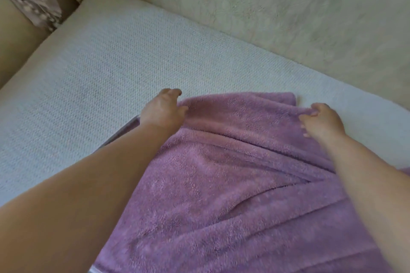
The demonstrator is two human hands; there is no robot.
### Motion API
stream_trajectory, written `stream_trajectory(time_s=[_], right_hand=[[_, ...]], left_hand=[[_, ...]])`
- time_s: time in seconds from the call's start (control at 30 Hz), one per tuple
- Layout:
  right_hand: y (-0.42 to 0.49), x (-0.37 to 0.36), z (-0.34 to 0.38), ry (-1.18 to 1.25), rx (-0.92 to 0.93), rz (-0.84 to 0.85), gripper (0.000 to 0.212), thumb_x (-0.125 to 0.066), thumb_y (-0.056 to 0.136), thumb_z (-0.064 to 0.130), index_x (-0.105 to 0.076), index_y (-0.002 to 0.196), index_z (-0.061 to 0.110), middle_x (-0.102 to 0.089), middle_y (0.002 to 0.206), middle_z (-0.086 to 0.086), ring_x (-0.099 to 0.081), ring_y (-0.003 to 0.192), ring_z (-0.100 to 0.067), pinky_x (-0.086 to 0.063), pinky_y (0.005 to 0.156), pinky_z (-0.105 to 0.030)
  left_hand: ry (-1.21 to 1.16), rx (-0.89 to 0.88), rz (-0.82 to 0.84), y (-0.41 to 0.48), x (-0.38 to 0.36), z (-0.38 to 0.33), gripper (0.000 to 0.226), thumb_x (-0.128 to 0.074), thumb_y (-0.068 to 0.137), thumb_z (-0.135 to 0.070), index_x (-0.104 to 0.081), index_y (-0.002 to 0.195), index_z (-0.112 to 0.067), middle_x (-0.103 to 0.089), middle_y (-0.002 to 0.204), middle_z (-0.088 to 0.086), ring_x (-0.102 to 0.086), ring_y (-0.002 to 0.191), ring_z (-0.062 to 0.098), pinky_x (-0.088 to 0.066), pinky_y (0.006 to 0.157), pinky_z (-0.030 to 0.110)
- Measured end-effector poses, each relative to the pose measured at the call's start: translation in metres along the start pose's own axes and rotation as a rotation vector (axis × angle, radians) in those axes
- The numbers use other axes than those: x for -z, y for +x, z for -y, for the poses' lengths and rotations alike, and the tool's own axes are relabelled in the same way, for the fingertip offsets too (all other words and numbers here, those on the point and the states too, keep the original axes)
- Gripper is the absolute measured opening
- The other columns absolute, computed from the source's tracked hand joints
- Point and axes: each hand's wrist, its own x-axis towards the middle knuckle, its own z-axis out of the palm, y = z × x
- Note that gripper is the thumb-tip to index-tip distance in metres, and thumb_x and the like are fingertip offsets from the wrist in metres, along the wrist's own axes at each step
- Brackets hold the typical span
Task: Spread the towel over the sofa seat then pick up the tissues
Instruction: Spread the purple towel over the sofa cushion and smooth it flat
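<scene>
Step in hand: spreading, first half of the task.

Fluffy mauve terry towel (221,173) lies on the near right part of the pale, knit-textured sofa seat (106,57). It is rumpled, with several long folds running across it, and its near end runs out of view at the bottom. The left and far stretches of the seat are uncovered.

Left hand (163,109) is at the towel's far left corner, thumb and fingers closed in a pinch on the edge. Right hand (321,121) is at the far right edge, fingers curled onto the pile and gripping it. Both hands are at the same far edge, well apart from each other.

The far edge stops short of the cream crinkled-fabric backrest (288,11), with a band of bare seat between.

Judgement: spreading is roughly half done. The next move calls for both hands to keep their pinch and draw the edge far and left, pulling evenly so the folds flatten, then smoothing.

Tissues: not in view, so their place cannot be told. The pick-up is not yet begun.
</scene>
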Motion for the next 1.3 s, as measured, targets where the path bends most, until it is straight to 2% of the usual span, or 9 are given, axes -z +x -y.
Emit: stream_trajectory(time_s=[0.13, 0.27, 0.4, 0.47, 0.63, 0.77, 0.97, 1.13, 1.3], right_hand=[[0.017, -0.009, 0.014, 0.051, -0.163, 0.157, 0.076, -0.070, 0.082, 0.020, -0.026, 0.143, 0.012, -0.061, 0.097, -0.011, -0.064, 0.075, -0.024, -0.050, 0.054, -0.031], [0.031, -0.022, 0.027, -0.001, -0.162, 0.213, 0.030, -0.057, 0.086, 0.008, -0.053, 0.115, 0.008, -0.057, 0.062, -0.010, -0.056, 0.051, -0.019, -0.045, 0.042, -0.023], [0.044, -0.021, 0.060, 0.101, 0.031, 0.089, 0.020, -0.044, 0.080, 0.011, -0.055, 0.096, 0.018, -0.065, 0.068, -0.007, -0.068, 0.063, -0.024, -0.059, 0.072, -0.044], [0.047, -0.016, 0.089, 0.146, 0.219, -0.006, 0.016, -0.047, 0.080, 0.012, -0.051, 0.095, 0.017, -0.067, 0.087, -0.008, -0.066, 0.081, -0.025, -0.052, 0.081, -0.035], [0.034, -0.024, 0.179, 0.207, 0.615, 0.129, 0.050, -0.053, 0.090, 0.013, -0.038, 0.137, 0.018, -0.053, 0.124, -0.006, -0.052, 0.111, -0.020, -0.040, 0.095, -0.027], [0.037, -0.061, 0.175, -0.010, 0.474, 0.538, 0.087, -0.059, 0.089, 0.019, 0.001, 0.149, 0.038, -0.041, 0.143, -0.009, -0.052, 0.118, -0.024, -0.042, 0.101, -0.034], [0.032, -0.085, 0.169, -0.419, 0.532, 0.459, 0.080, -0.058, 0.088, 0.035, -0.009, 0.151, 0.025, -0.017, 0.157, -0.009, -0.024, 0.142, -0.027, -0.027, 0.112, -0.037], [0.062, -0.080, 0.189, -0.307, 0.486, 0.295, 0.071, -0.056, 0.088, 0.035, -0.018, 0.148, 0.026, -0.059, 0.129, -0.002, -0.051, 0.123, -0.027, -0.038, 0.101, -0.034], [0.083, -0.085, 0.216, -0.170, 0.461, 0.169, 0.050, -0.050, 0.088, 0.026, -0.038, 0.137, 0.019, -0.064, 0.120, -0.013, -0.057, 0.115, -0.031, -0.042, 0.094, -0.034]], left_hand=[[0.061, 0.070, 0.093, 0.018, -0.010, -0.013, 0.057, -0.059, 0.090, -0.034, -0.037, 0.139, -0.016, -0.046, 0.138, 0.007, -0.049, 0.122, 0.029, -0.042, 0.094, 0.041], [0.155, 0.155, 0.170, 0.023, -0.021, -0.019, 0.043, -0.063, 0.085, -0.033, -0.049, 0.123, -0.020, -0.059, 0.118, 0.008, -0.056, 0.104, 0.027, -0.043, 0.077, 0.035], [0.095, 0.163, 0.013, 0.029, -0.014, -0.020, 0.014, -0.052, 0.088, -0.023, -0.053, 0.098, -0.013, -0.062, 0.098, 0.011, -0.056, 0.089, 0.031, -0.037, 0.066, 0.033], [-0.019, 0.232, -0.116, 0.036, -0.004, -0.015, 0.015, -0.050, 0.088, -0.020, -0.050, 0.100, -0.011, -0.060, 0.090, 0.013, -0.057, 0.087, 0.034, -0.038, 0.065, 0.035], [-0.197, 0.425, -0.337, 0.048, 0.015, 0.007, 0.012, -0.049, 0.085, -0.013, -0.043, 0.096, -0.014, -0.052, 0.084, 0.008, -0.048, 0.079, 0.029, -0.036, 0.067, 0.035], [-0.127, 0.485, -0.044, 0.051, 0.008, 0.016, 0.036, -0.060, 0.080, -0.024, -0.044, 0.111, -0.018, -0.060, 0.102, 0.006, -0.056, 0.093, 0.029, -0.044, 0.081, 0.038], [0.040, 0.441, 0.129, 0.062, 0.006, 0.013, 0.061, -0.062, 0.082, -0.044, -0.038, 0.132, -0.018, -0.048, 0.125, 0.012, -0.053, 0.112, 0.032, -0.042, 0.090, 0.039], [0.024, 0.427, -0.021, 0.102, 0.016, 0.010, 0.047, -0.051, 0.085, -0.058, -0.056, 0.103, -0.014, -0.064, 0.098, 0.007, -0.060, 0.096, 0.029, -0.043, 0.071, 0.033], [-0.209, 0.462, 0.020, 0.128, 0.022, 0.001, 0.040, -0.047, 0.087, -0.056, -0.062, 0.089, -0.019, -0.066, 0.064, 0.001, -0.063, 0.078, 0.023, -0.043, 0.065, 0.030]])
